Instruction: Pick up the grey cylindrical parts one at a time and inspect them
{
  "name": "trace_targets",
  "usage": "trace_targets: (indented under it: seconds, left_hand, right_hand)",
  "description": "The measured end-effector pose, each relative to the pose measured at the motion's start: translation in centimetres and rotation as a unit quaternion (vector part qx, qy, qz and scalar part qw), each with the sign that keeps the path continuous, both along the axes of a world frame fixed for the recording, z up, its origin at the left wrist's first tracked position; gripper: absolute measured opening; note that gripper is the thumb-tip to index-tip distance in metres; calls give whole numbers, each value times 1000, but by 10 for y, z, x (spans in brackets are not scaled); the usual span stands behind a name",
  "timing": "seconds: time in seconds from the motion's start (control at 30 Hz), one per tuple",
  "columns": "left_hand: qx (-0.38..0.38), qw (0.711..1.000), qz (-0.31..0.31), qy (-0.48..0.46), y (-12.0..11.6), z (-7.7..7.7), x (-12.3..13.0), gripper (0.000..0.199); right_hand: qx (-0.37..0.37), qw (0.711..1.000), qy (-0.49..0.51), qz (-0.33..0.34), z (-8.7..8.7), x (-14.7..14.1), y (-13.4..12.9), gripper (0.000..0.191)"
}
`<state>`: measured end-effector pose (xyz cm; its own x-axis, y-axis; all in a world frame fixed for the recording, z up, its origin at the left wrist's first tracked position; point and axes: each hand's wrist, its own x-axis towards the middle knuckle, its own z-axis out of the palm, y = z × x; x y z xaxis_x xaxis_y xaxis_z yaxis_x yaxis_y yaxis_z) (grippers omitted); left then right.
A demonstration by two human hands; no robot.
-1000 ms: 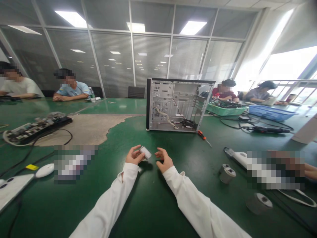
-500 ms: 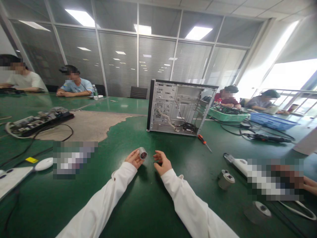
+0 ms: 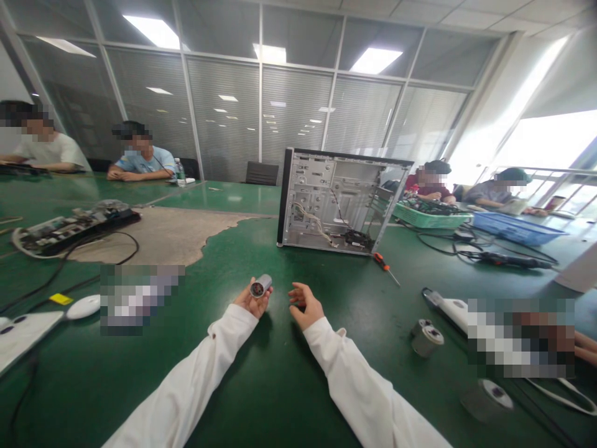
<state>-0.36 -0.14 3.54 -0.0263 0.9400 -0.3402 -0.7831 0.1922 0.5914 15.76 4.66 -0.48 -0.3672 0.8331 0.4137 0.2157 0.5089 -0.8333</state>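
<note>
Silvery metal, a small cylinder [image 3: 260, 285] sits pinched in the left hand's [image 3: 252, 300] fingertips, raised off the green table [image 3: 280, 386], well in front of the open computer case [image 3: 338, 200]. Its long axis tilts up toward the case, dark end facing the wearer. Right hand [image 3: 305, 303] hangs just beside it, fingers loosely curled, holding nothing.

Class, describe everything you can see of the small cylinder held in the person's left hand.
The small cylinder is short, grey and metallic-looking, with a dark, reddish round end face turned toward the camera. It lies tilted, held above the green table in the fingertips of the left hand. The right hand is close beside it, apart from it.
</note>
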Motion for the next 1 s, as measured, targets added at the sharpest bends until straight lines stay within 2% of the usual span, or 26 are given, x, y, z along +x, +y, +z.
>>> trace_targets:
  seconds: [0.1, 0.2, 0.3, 0.4, 0.57, 0.63, 0.7, 0.8, 1.0]
  left_hand:
    - [44, 991, 41, 116, 1, -6, 5, 29]
    - [128, 941, 97, 298, 3, -17, 12, 44]
    - [185, 849, 129, 477, 3, -26, 17, 48]
    - [234, 745, 151, 607, 0, -28, 18, 44]
    - [334, 563, 166, 738, -5, -20, 14, 34]
    - [357, 492, 157, 779, -6, -17, 13, 32]
    - [368, 436, 154, 807, -7, -14, 12, 32]
    - [385, 394, 161, 819, -9, -13, 15, 37]
    - [379, 359, 163, 837, -13, -12, 17, 44]
  right_hand:
    - [-2, 1000, 3, 1, 0, 0, 0, 51]
    - [-8, 1000, 9, 1, -1, -1, 1, 51]
    - [-17, 1000, 23, 1, -3, -2, 2, 50]
    - [-33, 998, 54, 8, -4, -3, 2, 45]
    - [-151, 976, 152, 49, -1, -6, -2, 35]
    - [-207, 961, 174, 58, 1, -8, -3, 37]
    - [-256, 945, 192, 67, 2, -9, -4, 43]
    - [-312, 919, 226, 80, 5, -11, -6, 50]
    - [-370, 876, 291, 110, 9, -9, -9, 51]
